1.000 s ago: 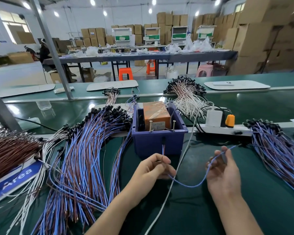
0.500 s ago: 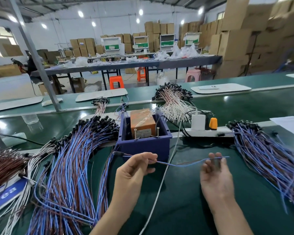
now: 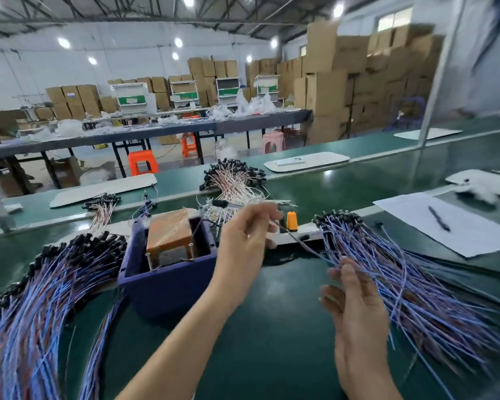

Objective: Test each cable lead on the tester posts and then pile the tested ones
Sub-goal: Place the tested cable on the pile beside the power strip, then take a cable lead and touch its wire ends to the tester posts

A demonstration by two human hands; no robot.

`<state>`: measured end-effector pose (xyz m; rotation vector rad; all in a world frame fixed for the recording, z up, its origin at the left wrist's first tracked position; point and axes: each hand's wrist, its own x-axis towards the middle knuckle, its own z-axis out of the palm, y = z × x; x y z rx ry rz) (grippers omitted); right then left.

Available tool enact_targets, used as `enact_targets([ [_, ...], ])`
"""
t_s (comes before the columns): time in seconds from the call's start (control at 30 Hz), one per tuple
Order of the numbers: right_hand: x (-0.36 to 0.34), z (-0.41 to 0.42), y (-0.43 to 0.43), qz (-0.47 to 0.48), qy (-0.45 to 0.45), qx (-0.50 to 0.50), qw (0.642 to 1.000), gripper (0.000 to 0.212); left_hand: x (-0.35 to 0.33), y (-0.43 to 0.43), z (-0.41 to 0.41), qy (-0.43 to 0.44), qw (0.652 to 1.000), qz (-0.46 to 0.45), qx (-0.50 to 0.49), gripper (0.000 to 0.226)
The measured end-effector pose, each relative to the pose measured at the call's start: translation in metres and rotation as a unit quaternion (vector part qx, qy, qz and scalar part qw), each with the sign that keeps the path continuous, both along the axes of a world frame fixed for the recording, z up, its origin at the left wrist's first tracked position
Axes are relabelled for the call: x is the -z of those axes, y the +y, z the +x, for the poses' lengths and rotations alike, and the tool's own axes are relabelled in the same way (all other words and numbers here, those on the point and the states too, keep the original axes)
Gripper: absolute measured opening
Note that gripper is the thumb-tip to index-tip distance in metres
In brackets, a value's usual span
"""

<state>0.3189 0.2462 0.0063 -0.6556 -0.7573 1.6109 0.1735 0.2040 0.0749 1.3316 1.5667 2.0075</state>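
Cable lead (image 3: 309,248): blurred, its lower end hard to trace.
My left hand (image 3: 247,236): pinches its upper end.
My right hand (image 3: 357,310): fingers straight, gripping nothing; touch unclear.

Bare mat (image 3: 272,327) lies open between the box (image 3: 168,281) and the right pile (image 3: 416,284). The left pile (image 3: 41,298) crowds the box's other side, perhaps touching it.

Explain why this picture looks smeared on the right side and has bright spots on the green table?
Head view: motion blur smears the right pile of blue leads most; the left hand, pinching a cable lead, and the right hand look slightly soft; ceiling lamps leave glare patches on the green belt; the wide lens bows straight edges.
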Motion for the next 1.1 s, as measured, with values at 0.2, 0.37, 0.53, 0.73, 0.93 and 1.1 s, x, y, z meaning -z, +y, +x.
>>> enact_targets([
  [0.2, 0.011, 0.015, 0.034, -0.077, -0.066, 0.000, 0.995, 0.016, -0.025, 0.108, 0.025, 0.022, 0.966, -0.242, 0.087, 0.032],
  [0.37, 0.046, 0.006, 0.028, -0.015, -0.207, -0.053, 0.977, 0.024, 0.024, 0.084, 0.030, 0.105, 0.938, -0.314, 0.105, 0.023],
  [0.53, 0.059, -0.023, 0.005, 0.188, -0.392, -0.103, 0.895, 0.031, 0.058, 0.012, 0.000, 0.065, 0.928, -0.331, 0.160, 0.018],
  [0.73, 0.054, -0.075, -0.037, 0.390, -0.461, -0.209, 0.769, 0.022, 0.059, -0.087, -0.063, 0.064, 0.919, -0.376, 0.101, 0.020],
  [0.93, 0.048, -0.114, -0.068, 0.556, -0.481, -0.185, 0.652, 0.020, 0.040, -0.185, -0.125, 0.009, 0.892, -0.449, 0.046, 0.022],
  [1.1, 0.053, -0.122, -0.061, 0.548, -0.488, -0.171, 0.657, 0.016, 0.034, -0.212, -0.181, 0.039, 0.894, -0.390, -0.218, 0.018],
])
